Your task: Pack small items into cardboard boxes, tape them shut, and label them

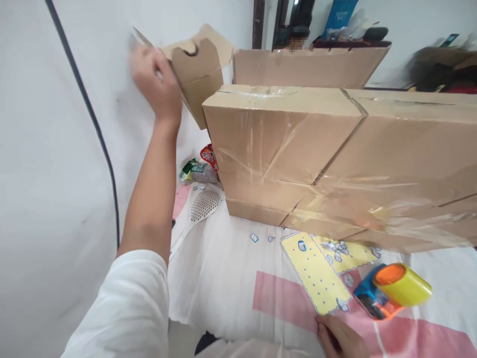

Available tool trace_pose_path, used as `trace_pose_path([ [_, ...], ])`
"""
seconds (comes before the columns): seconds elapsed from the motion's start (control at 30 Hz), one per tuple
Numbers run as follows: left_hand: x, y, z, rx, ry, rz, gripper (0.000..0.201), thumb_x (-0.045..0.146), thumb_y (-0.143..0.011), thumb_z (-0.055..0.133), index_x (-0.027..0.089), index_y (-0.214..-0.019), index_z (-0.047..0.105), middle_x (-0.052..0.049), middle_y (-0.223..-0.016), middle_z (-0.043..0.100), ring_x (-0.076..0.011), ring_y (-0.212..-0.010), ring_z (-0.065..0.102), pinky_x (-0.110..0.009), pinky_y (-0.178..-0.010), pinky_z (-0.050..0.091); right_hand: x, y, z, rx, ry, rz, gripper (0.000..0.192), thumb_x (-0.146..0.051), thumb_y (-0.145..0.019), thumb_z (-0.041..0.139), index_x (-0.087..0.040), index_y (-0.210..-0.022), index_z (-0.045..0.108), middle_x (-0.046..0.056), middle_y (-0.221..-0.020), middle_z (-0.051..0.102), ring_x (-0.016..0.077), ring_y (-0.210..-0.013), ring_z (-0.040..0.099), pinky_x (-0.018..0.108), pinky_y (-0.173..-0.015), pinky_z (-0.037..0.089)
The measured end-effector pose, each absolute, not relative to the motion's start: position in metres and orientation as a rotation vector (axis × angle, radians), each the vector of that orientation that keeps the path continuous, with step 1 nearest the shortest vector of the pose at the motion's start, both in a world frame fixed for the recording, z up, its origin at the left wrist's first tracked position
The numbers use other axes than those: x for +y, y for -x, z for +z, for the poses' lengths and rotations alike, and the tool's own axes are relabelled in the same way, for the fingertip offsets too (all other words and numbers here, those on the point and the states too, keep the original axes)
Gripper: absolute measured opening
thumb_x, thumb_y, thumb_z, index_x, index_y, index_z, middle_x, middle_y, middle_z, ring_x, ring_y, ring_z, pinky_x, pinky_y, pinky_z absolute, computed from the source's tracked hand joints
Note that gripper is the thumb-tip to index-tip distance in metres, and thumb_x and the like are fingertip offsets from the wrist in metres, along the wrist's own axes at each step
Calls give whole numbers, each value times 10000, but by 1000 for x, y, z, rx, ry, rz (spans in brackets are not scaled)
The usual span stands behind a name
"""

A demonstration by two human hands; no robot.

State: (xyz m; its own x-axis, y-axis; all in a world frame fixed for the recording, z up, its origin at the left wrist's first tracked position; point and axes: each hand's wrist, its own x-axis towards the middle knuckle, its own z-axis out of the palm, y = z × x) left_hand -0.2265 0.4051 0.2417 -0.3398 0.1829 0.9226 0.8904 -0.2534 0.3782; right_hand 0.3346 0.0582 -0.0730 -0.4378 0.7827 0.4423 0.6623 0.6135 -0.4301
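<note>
Left hand (pixel 154 82) at 11 o'clock, grip clenched on folded brown cardboard piece (pixel 197 69) against white wall (pixel 44 149) | right hand (pixel 341 338) at 5 o'clock, resting on white-and-pink bedsheet (pixel 238 278), grip state unclear | blue-orange tape dispenser with yellow roll (pixel 391 291) near right hand | taped brown cardboard box (pixel 283 134) at centre.

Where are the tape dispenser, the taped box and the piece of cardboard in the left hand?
tape dispenser (pixel 395 291), head view, on the yellow tape roll.
taped box (pixel 283 134), head view, on its near end face.
piece of cardboard (pixel 197 74), head view, on its brown flap right of the left hand.
</note>
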Motion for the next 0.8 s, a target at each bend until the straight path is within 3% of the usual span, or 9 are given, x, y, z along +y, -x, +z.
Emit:
trace_pose_path([
  [0.13,297,206,240,-1214,974,-1768,499,432,-1023,434,233,-642,181,27,-714,252,-126,-915,616,-515,-1068,435,73,-291,-57,-2223,986,445,128,-135,-945,540,-209,-974,640,-8,-637,585,139,-526,584,248,-494,487],
  [0.3,141,120,170,-1335,685,-1786,531,348,-833,585,178,-564,160,13,-592,280,-151,-655,533,-471,-863,497,101,-238,-32,-2153,693,555,229,-55,-910,544,-202,-1068,621,-1,-684,557,155,-614,552,278,-557,468],
  [0.37,89,96,137,-1383,668,-1785,478,295,-745,545,161,-512,150,-5,-536,305,-214,-616,498,-542,-758,453,110,-225,-29,-2152,695,697,265,-96,-927,558,-213,-1159,611,58,-864,658,192,-796,646,317,-690,553],
  [0.43,46,87,110,-1428,713,-1861,421,275,-586,512,138,-496,125,-14,-492,296,-235,-541,410,-562,-631,350,120,-214,-31,-2166,731,879,462,-214,-938,623,-221,-1388,522,149,-1242,658,264,-1163,646,412,-937,581],
  [0.53,10,95,84,-1501,820,-2132,309,261,-441,477,135,-444,194,-16,-462,195,-173,-471,207,-451,-547,202,139,-200,-38,-2166,671,1174,1038,-506,-873,731,-232,-1659,109,205,-1683,252,355,-1549,310,568,-1194,404],
  [0.6,9,102,71,-1564,1014,-2345,175,286,-485,503,246,-397,357,-20,-450,61,-170,-448,146,-420,-523,183,153,-192,-42,-2129,521,1359,1195,-658,-845,698,-268,-1663,-80,184,-1736,72,365,-1593,200,622,-1232,304],
  [0.67,24,105,56,-1645,1232,-2460,162,374,-599,534,373,-448,476,-25,-459,-11,-201,-434,170,-437,-494,238,161,-188,-41,-2089,409,1512,1220,-703,-852,662,-302,-1641,-178,168,-1743,52,346,-1600,186,620,-1237,281],
  [0.73,48,104,37,-1731,1385,-2506,214,470,-733,521,380,-539,507,-21,-500,4,-222,-472,207,-456,-511,333,162,-190,-38,-2059,421,1614,1202,-694,-874,647,-287,-1639,-185,190,-1729,128,332,-1578,266,575,-1209,350],
  [0.8,76,102,17,-1765,1531,-2529,388,592,-819,480,301,-563,453,-12,-540,19,-222,-514,229,-447,-540,397,156,-200,-34,-2020,523,1596,1155,-691,-901,612,-236,-1653,-137,221,-1697,211,332,-1545,343,533,-1175,403],
])
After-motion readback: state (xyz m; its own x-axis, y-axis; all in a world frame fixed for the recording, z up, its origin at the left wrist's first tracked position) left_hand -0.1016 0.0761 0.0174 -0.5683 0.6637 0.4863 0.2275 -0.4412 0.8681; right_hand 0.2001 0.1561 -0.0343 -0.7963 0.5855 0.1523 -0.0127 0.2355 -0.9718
